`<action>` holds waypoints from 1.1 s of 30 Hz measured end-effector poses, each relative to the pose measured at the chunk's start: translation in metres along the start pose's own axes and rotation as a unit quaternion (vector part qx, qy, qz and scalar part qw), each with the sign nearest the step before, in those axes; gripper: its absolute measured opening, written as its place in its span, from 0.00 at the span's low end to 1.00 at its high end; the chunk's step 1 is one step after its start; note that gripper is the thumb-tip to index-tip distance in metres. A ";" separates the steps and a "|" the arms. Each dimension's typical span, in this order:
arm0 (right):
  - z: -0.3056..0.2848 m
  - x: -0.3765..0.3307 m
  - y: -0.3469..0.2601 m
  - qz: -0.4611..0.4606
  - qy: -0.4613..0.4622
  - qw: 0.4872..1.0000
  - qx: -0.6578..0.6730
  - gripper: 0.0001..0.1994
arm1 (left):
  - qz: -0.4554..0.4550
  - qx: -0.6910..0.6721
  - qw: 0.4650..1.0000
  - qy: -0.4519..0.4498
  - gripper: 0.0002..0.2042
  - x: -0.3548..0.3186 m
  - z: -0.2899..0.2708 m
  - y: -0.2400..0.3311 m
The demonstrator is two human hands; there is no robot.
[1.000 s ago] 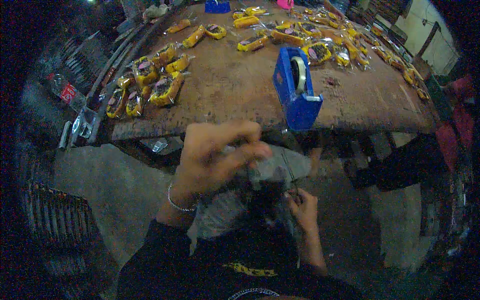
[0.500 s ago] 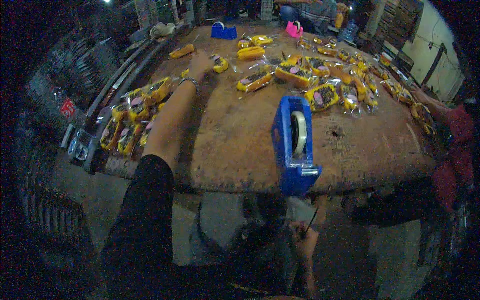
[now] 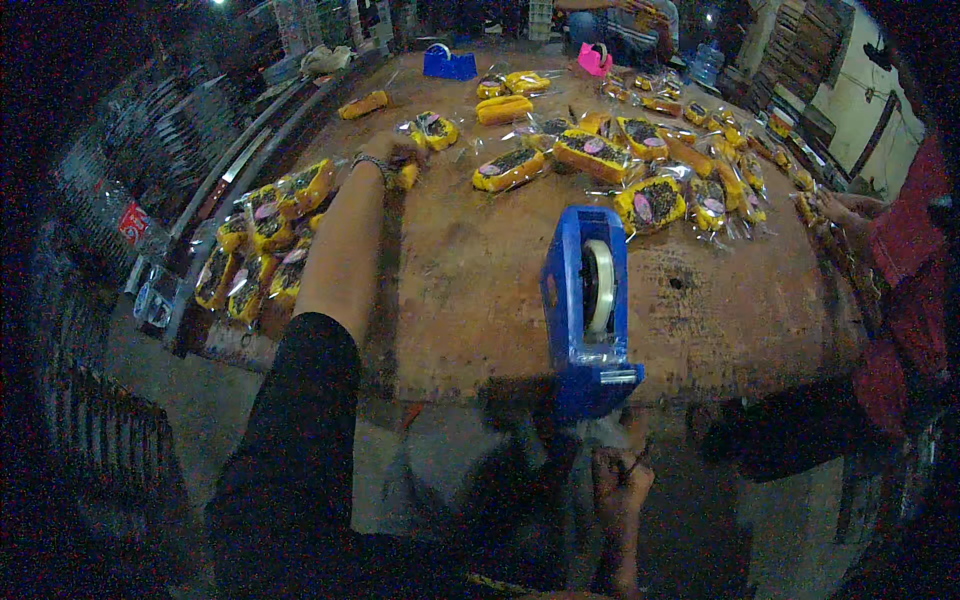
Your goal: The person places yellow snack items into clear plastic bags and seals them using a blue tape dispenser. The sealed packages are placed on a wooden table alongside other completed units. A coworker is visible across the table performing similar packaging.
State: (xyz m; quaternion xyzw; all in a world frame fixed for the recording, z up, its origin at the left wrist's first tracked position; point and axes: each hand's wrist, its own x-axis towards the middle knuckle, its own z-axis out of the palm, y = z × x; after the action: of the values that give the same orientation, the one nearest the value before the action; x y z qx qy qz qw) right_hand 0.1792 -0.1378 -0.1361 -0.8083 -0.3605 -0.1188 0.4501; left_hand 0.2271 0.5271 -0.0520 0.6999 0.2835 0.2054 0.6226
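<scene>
My left hand [image 3: 388, 153] reaches over the wooden table with its fingers curled against a yellow bread roll [image 3: 405, 177]; part of the roll is hidden under the hand. Just beyond it lies a wrapped bread roll [image 3: 433, 130] with a dark topping and a pink round label. Below the table's near edge, my right hand [image 3: 624, 478] is closed around a thin dark object [image 3: 637, 459], too dim to identify. A blue tape dispenser [image 3: 588, 310] with a clear roll stands at the near edge, between the two hands.
Wrapped rolls [image 3: 265, 235] are piled at the left edge, and more rolls [image 3: 640, 200] spread over the right half. A second blue dispenser [image 3: 450, 64] and a pink one [image 3: 595, 60] stand at the back. Another person's hand [image 3: 845, 213] rests at the right edge.
My left hand has drawn back toward me from the far wrapped roll, which now shows whole, and a roll shows beneath the fingers. My right hand has shifted slightly.
</scene>
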 end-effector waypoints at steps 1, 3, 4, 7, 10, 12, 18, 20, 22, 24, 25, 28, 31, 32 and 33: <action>0.000 -0.001 -0.006 0.013 0.002 0.999 0.043 0.04 | 0.009 -0.072 0.997 -0.002 0.13 -0.014 0.009 0.001; -0.001 -0.006 -0.019 0.041 0.006 0.991 0.129 0.03 | 0.093 -0.062 0.993 0.034 0.14 -0.037 0.030 0.013; -0.002 -0.010 -0.027 0.031 -0.008 0.994 0.108 0.03 | 0.057 0.134 0.985 0.094 0.22 -0.044 0.037 0.031; -0.008 -0.014 -0.049 0.008 -0.042 0.996 0.072 0.05 | 0.065 0.347 0.889 0.291 0.36 -0.077 0.078 0.077; -0.008 -0.005 -0.074 -0.011 -0.055 0.994 0.089 0.09 | 0.184 0.281 0.891 0.306 0.39 -0.134 0.119 0.108; -0.005 0.007 -0.095 -0.034 -0.025 0.990 0.132 0.13 | 0.280 0.137 0.941 0.135 0.38 -0.189 0.144 0.114; -0.010 0.048 -0.141 -0.029 0.030 0.980 0.196 0.25 | 0.238 0.004 0.971 -0.026 0.50 -0.408 0.196 0.062; -0.006 0.056 -0.149 -0.005 -0.008 0.968 0.252 0.25 | 0.216 0.049 0.973 -0.059 0.53 -0.443 0.211 0.052; -0.005 0.060 -0.150 0.023 -0.042 0.956 0.289 0.25 | 0.192 0.055 0.977 -0.069 0.54 -0.466 0.220 0.048; -0.003 0.060 -0.148 0.036 -0.087 0.952 0.290 0.24 | 0.132 0.010 0.986 -0.104 0.53 -0.471 0.218 0.050; -0.003 0.059 -0.147 0.043 -0.096 0.931 0.349 0.26 | 0.101 -0.030 0.985 -0.134 0.52 -0.471 0.211 0.051; 0.000 0.054 -0.145 0.118 -0.144 0.861 0.473 0.26 | 0.021 -0.242 0.942 -0.232 0.28 -0.461 0.198 0.046; 0.008 0.048 -0.145 0.139 -0.151 0.853 0.480 0.21 | -0.064 -0.382 0.890 -0.241 0.29 -0.457 0.203 0.031; 0.011 0.047 -0.144 0.146 -0.159 0.851 0.478 0.19 | -0.082 -0.370 0.900 -0.215 0.29 -0.456 0.203 0.027; 0.013 0.046 -0.142 0.109 -0.149 0.875 0.447 0.17 | -0.086 -0.377 0.897 -0.213 0.29 -0.456 0.205 0.023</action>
State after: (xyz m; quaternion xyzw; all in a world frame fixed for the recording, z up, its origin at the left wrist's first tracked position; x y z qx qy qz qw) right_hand 0.1121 -0.0577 -0.0286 -0.5634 -0.3476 0.2263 0.7145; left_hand 0.0174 0.0735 -0.0281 0.4126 0.1047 0.0890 0.9005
